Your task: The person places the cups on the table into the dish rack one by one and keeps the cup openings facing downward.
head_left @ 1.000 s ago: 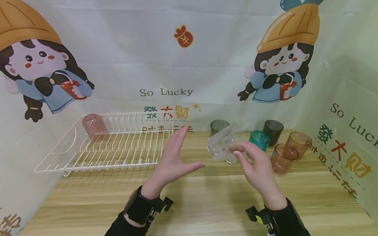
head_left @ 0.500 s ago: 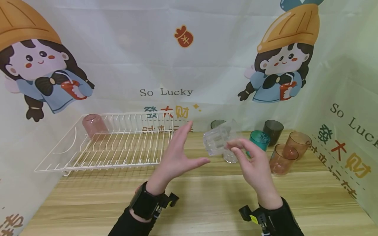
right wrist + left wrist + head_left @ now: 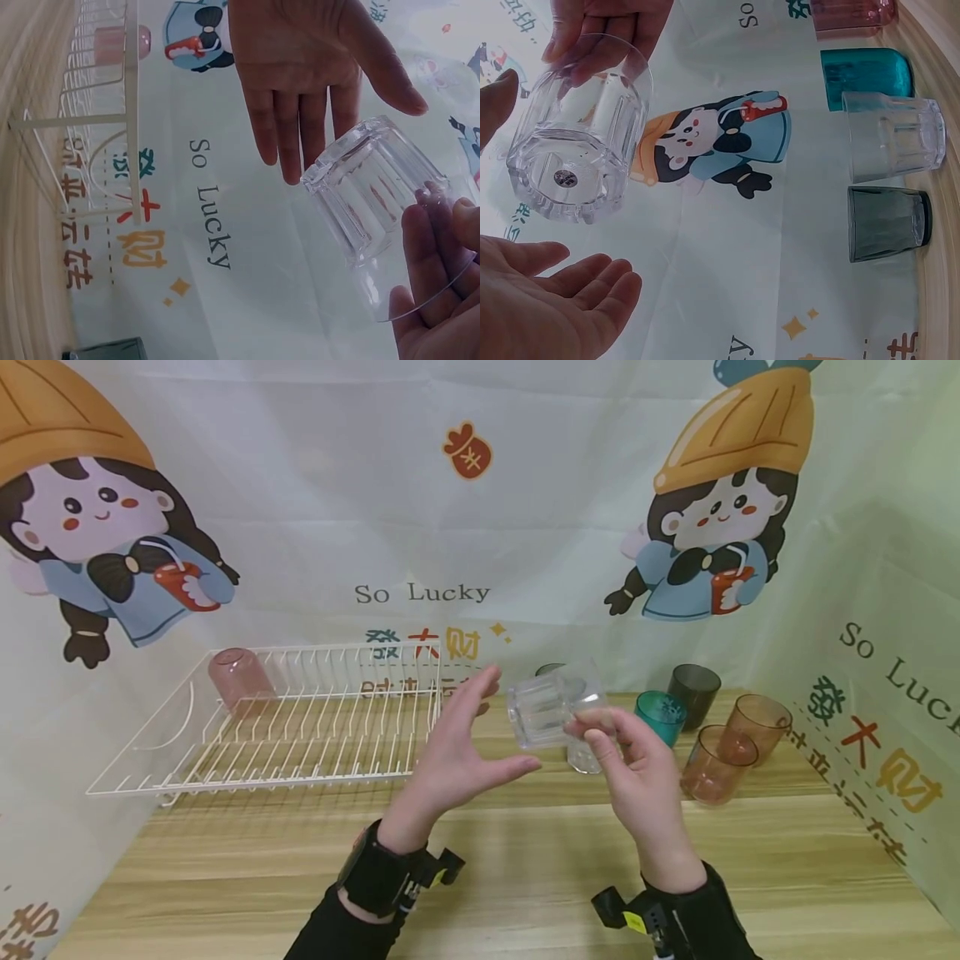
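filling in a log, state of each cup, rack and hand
held clear cup: tilted, lifted
right hand: pinching it near the rim
left hand: open, holding nothing
other clear cup: upright
dark cups: upright
teal cup: upright
orange cups: upright
rack: holding one cup
pink cup: upside down in rack

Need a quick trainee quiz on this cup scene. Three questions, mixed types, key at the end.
1. Short answer: which hand holds the tilted clear cup?

2. True or false: the pink cup is in the white rack.

3. Multiple choice: where is the teal cup?
A) Inside the white rack
B) Under the white rack
C) On the table, right of the tilted clear cup

Key: 1. The right hand. 2. True. 3. C.
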Demonstrator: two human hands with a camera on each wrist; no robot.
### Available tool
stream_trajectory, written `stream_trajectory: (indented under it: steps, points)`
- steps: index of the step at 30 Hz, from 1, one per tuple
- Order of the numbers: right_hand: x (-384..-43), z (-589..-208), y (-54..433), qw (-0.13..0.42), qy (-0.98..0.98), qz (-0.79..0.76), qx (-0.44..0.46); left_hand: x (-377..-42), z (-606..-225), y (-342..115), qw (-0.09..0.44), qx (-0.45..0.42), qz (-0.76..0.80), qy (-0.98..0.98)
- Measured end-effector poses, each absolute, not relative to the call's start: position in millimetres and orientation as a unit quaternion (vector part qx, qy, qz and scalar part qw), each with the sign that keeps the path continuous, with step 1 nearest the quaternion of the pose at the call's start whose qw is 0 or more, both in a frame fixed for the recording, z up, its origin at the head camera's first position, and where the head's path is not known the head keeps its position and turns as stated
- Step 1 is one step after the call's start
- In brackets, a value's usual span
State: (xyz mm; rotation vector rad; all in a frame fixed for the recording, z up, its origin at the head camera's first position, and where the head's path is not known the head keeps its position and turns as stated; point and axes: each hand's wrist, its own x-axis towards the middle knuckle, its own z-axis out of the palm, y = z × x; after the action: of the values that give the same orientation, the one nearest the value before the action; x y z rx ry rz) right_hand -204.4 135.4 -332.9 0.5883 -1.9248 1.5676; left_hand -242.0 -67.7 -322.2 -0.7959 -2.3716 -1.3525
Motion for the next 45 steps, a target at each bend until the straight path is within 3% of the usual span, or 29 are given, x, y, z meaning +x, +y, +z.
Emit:
stream_trajectory:
  steps: [12, 45]
  points:
    - [-203.0, -333.1, 133.1, 0.250, -0.712, 0.630, 0.184, -240.0, -320.3, -59.7, 0.139, -0.284, -0.514, -0.798]
    - [-204.6, -340.5, 120.7, 0.223, -0.682, 0.673, 0.182, -240.6, -317.6, -58.9, 0.114, -0.279, -0.593, -0.747]
